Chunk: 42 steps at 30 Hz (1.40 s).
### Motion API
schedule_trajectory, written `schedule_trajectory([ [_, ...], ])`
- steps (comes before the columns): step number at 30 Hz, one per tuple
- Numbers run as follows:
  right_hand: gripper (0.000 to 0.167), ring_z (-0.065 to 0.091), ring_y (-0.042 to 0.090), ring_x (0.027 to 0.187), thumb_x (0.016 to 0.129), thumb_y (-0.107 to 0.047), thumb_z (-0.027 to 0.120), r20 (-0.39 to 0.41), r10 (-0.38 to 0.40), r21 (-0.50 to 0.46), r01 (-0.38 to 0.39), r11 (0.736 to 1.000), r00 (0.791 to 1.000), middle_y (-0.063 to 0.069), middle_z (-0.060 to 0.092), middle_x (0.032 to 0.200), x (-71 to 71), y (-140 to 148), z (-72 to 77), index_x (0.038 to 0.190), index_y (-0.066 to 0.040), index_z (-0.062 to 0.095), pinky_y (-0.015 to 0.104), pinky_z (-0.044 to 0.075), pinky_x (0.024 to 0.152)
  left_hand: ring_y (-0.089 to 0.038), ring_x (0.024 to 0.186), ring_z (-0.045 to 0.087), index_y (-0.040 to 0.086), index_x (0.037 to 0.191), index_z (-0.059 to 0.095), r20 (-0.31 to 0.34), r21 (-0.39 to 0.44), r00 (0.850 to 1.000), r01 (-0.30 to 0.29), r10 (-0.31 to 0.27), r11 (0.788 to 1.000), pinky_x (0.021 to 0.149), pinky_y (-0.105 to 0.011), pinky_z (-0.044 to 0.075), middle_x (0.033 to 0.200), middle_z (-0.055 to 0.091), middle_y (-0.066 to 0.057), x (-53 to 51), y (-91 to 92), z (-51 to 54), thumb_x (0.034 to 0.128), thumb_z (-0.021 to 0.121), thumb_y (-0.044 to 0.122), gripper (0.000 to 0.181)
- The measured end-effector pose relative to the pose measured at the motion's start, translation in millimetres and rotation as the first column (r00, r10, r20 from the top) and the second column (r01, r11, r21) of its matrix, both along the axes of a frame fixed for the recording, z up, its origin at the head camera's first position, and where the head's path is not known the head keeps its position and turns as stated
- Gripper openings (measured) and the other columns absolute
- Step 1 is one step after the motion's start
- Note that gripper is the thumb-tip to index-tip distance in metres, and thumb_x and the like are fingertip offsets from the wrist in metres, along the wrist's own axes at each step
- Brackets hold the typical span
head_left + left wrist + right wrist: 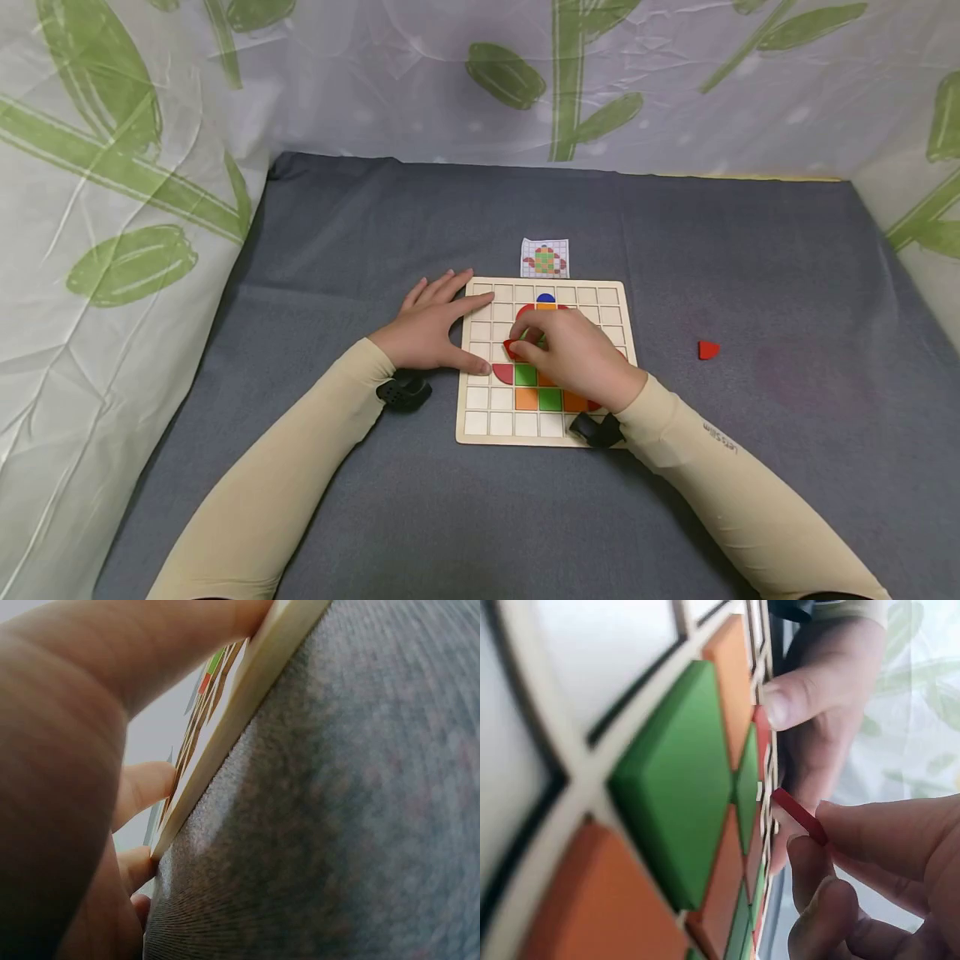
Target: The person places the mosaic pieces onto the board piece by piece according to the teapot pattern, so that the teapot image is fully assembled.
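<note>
A wooden grid board [489,425] lies on the cloth, partly filled with coloured tiles. My right hand [576,354] pinches a small red tile [801,816] between thumb and fingers, tilted just above the board's left-middle cells. My left hand [431,333] rests at the board's left edge with fingers spread and straight. Its thumb tip lies beside a red rounded tile [503,373]. Green tiles [551,400] and orange tiles [527,400] sit in the lower cells, and a blue half-round tile [546,297] in the top row. My right hand covers the board's middle.
A small printed pattern card [545,258] lies against the board's far edge. One loose red tile [708,350] is on the grey cloth [750,275] to the right. A white curtain with green leaves [420,83] hangs behind and at the sides.
</note>
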State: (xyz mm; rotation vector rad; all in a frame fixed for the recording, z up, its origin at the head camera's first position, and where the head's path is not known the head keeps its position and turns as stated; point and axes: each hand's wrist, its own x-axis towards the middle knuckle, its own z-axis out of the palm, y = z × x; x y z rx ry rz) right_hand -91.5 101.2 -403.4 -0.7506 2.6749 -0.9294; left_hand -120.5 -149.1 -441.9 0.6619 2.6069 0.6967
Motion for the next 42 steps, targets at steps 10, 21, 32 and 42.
schedule_trajectory([
  [10, 0.008, 0.067, 0.011, 0.082, 0.096, -0.012, 0.079, -0.014, 0.078, -0.022, -0.078, 0.997, 0.997, -0.003, 0.078, 0.091, 2.6, -4, -4.9, 0.102, -0.008, 0.083, 0.031, 0.058, 0.076, -0.028, 0.164, -0.004, 0.031, 0.167, 0.032, 0.007, 0.008, 1.000, 0.001, -0.001, 1.000, 0.128, -0.055, -0.009, 0.178, 0.004, -0.003, 1.4, 0.4, 2.3, 0.0786, 0.084, 0.067, 0.108],
  [21, 0.014, 0.072, 0.020, 0.092, 0.096, -0.002, 0.075, -0.089, 0.165, 0.016, -0.164, 0.986, 0.982, 0.005, 0.080, 0.101, 5.0, -7, -5.1, 0.108, -0.001, 0.082, 0.037, 0.061, 0.086, -0.029, 0.164, -0.004, 0.030, 0.167, 0.032, 0.003, 0.005, 1.000, 0.004, -0.004, 1.000, 0.128, -0.056, -0.009, 0.178, 0.004, -0.004, 0.9, 0.0, 3.2, 0.0800, 0.083, 0.067, 0.108],
  [32, 0.014, 0.063, 0.013, 0.081, 0.098, -0.003, 0.073, -0.122, 0.255, 0.052, -0.250, 0.967, 0.959, 0.001, 0.074, 0.092, 5.8, -9, -8.9, 0.109, -0.004, 0.082, 0.028, 0.057, 0.077, -0.028, 0.164, -0.004, 0.031, 0.167, 0.032, 0.000, 0.001, 1.000, 0.003, -0.003, 1.000, 0.128, -0.056, -0.009, 0.178, 0.004, -0.003, 0.9, 0.4, 2.0, 0.0788, 0.084, 0.068, 0.108],
  [42, 0.022, 0.065, 0.014, 0.078, 0.096, -0.002, 0.076, -0.275, 0.269, 0.159, -0.232, 0.960, 0.923, 0.002, 0.066, 0.098, 11.2, -7, -9.9, 0.115, -0.009, 0.083, 0.025, 0.055, 0.066, -0.029, 0.164, -0.005, 0.031, 0.167, 0.032, 0.005, 0.000, 1.000, 0.000, 0.000, 1.000, 0.128, -0.056, -0.010, 0.178, 0.004, -0.004, 0.4, 0.9, 1.4, 0.0784, 0.084, 0.067, 0.109],
])
